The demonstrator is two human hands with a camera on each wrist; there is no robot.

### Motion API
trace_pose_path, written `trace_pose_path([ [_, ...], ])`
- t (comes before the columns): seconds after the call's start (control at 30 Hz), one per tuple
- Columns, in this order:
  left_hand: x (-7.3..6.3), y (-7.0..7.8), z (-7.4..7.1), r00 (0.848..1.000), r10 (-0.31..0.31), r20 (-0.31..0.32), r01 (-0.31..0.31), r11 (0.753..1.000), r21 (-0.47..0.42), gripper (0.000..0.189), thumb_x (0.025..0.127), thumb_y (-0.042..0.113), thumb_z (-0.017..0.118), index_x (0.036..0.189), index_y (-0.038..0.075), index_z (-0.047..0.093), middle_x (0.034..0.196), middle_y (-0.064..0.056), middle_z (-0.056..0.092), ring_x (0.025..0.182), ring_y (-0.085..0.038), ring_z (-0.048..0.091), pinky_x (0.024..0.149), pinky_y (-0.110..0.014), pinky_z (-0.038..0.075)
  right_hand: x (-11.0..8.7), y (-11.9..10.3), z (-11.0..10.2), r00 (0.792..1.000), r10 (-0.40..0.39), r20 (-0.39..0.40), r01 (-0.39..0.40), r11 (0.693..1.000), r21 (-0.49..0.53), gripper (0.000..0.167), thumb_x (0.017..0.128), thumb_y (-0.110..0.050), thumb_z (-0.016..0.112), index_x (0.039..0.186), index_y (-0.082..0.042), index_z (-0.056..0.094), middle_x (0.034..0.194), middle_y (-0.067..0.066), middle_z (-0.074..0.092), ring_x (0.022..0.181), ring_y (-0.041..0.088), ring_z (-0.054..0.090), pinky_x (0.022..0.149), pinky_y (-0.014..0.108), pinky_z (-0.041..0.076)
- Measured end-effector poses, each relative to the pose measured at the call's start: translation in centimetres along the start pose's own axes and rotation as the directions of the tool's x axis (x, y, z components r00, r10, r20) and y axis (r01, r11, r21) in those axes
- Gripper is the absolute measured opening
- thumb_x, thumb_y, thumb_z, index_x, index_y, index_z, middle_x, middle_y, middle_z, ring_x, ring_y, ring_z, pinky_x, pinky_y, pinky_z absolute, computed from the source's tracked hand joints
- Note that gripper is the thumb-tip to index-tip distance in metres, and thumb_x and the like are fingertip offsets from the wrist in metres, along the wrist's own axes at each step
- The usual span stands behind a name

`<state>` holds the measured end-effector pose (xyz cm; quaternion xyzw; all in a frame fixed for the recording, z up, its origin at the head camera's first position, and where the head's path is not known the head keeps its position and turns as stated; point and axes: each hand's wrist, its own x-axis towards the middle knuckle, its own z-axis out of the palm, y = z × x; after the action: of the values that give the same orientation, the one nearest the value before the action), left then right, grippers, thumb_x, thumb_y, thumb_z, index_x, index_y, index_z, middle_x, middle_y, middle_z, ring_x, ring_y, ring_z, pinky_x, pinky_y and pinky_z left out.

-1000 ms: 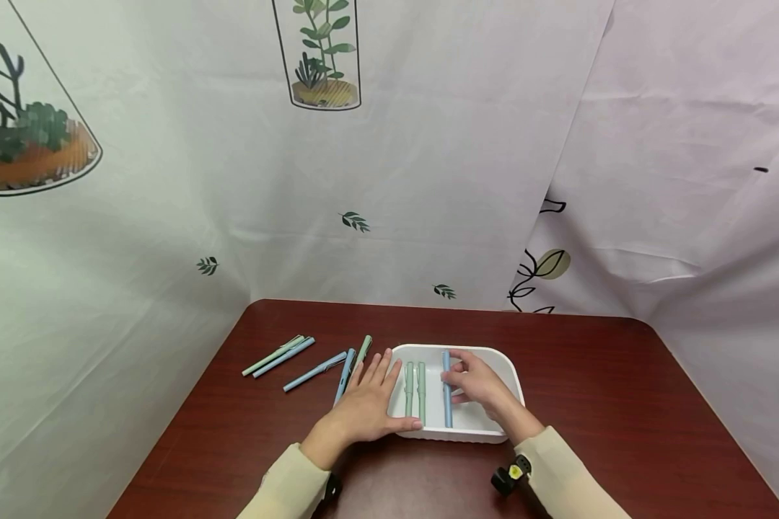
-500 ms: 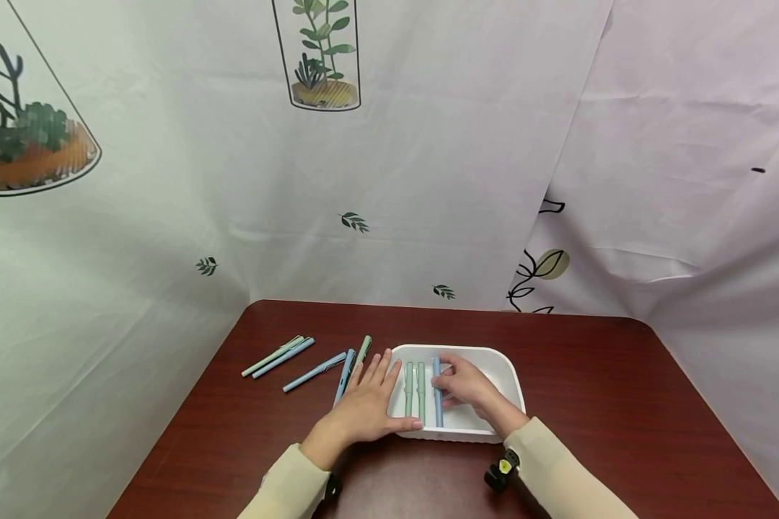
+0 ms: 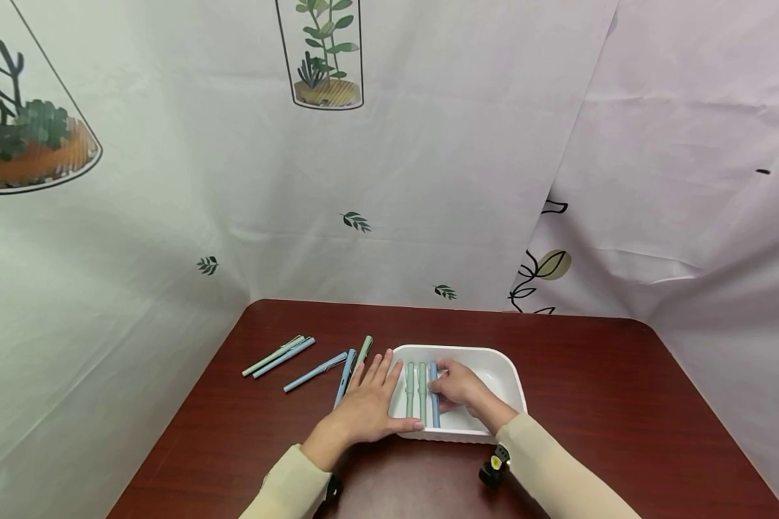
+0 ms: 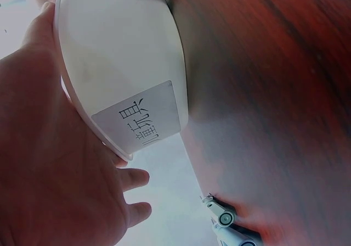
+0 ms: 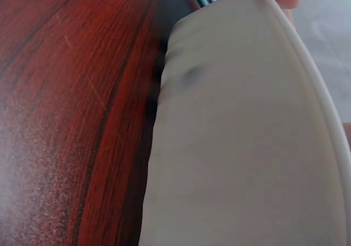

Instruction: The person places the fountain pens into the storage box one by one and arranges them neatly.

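Note:
A white plastic tray (image 3: 503,371) sits on the table, with two light green pens (image 3: 410,393) lying side by side in its left half. To their right, my right hand (image 3: 465,389) pinches a blue pen (image 3: 436,417) between thumb and fingers, down inside the tray and parallel to the green ones. My left hand (image 3: 362,411) rests over the tray's left edge, fingers spread and thumb along the front rim. In the left wrist view that hand (image 4: 60,152) lies against the rim, beside a label (image 4: 140,117) on the outer wall. The right wrist view shows mostly tray wall (image 5: 241,119).
Left of the tray lie several loose pens: a green pen (image 3: 269,357) against a blue pen (image 3: 285,358), another blue pen (image 3: 314,373), and a blue pen (image 3: 344,378) beside a green pen (image 3: 364,349). Patterned cloth (image 3: 389,158) hangs behind the dark red table (image 3: 597,404).
My right hand has moved left inside the tray, bringing the blue pen closer to the two green pens. The left hand has stayed put on the tray's edge.

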<state>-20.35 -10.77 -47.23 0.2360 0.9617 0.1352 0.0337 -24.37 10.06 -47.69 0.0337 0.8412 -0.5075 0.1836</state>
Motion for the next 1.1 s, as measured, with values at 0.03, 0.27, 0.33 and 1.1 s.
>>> trace_pose_path([
  [0.03, 0.01, 0.02, -0.02, 1.0, 0.0, 0.001, 0.0, 1.0, 0.0, 0.112, 0.083, 0.079, 0.058, 0.161, 0.007, 0.023, 0.169, -0.016, 0.009, 0.155, -0.037, 0.013, 0.123, -0.059, 0.01, 0.02, 0.03, 0.06, 1.0, -0.004, -0.003, 0.004, 1.0, -0.003, 0.047, 0.095, -0.003, 0.064, 0.138, 0.008, 0.048, 0.089, 0.014, 0.063, 0.069, 0.017, 0.064, 0.057, 0.03, 0.059],
  [0.27, 0.02, 0.08, -0.07, 1.0, -0.002, 0.0, 0.002, 1.0, -0.003, 0.112, 0.083, 0.079, 0.059, 0.161, 0.007, 0.024, 0.17, -0.015, 0.009, 0.155, -0.037, 0.013, 0.123, -0.059, 0.01, 0.15, 0.03, 0.51, 0.999, -0.014, -0.033, 0.012, 0.999, -0.051, 0.04, 0.094, -0.003, 0.066, 0.13, 0.008, 0.052, 0.084, 0.014, 0.062, 0.062, 0.016, 0.064, 0.055, 0.029, 0.058],
  [0.33, 0.04, 0.07, -0.04, 1.0, -0.002, 0.0, 0.002, 1.0, -0.005, 0.112, 0.083, 0.079, 0.059, 0.161, 0.007, 0.024, 0.17, -0.015, 0.008, 0.155, -0.037, 0.013, 0.123, -0.059, 0.01, 0.22, -0.02, 0.59, 0.999, -0.014, -0.039, 0.011, 0.997, -0.075, 0.041, 0.094, -0.004, 0.067, 0.13, 0.008, 0.053, 0.085, 0.014, 0.063, 0.062, 0.016, 0.064, 0.054, 0.029, 0.058],
  [1.1, 0.02, 0.01, -0.03, 1.0, -0.004, 0.008, 0.005, 1.0, -0.009, 0.113, 0.083, 0.08, 0.058, 0.162, 0.007, 0.023, 0.17, -0.014, 0.008, 0.155, -0.037, 0.013, 0.123, -0.059, 0.01, 0.15, -0.03, 0.61, 0.998, 0.011, -0.064, -0.023, 0.983, -0.184, 0.043, 0.093, -0.01, 0.07, 0.129, 0.006, 0.052, 0.084, 0.013, 0.06, 0.057, 0.016, 0.06, 0.05, 0.026, 0.055],
])
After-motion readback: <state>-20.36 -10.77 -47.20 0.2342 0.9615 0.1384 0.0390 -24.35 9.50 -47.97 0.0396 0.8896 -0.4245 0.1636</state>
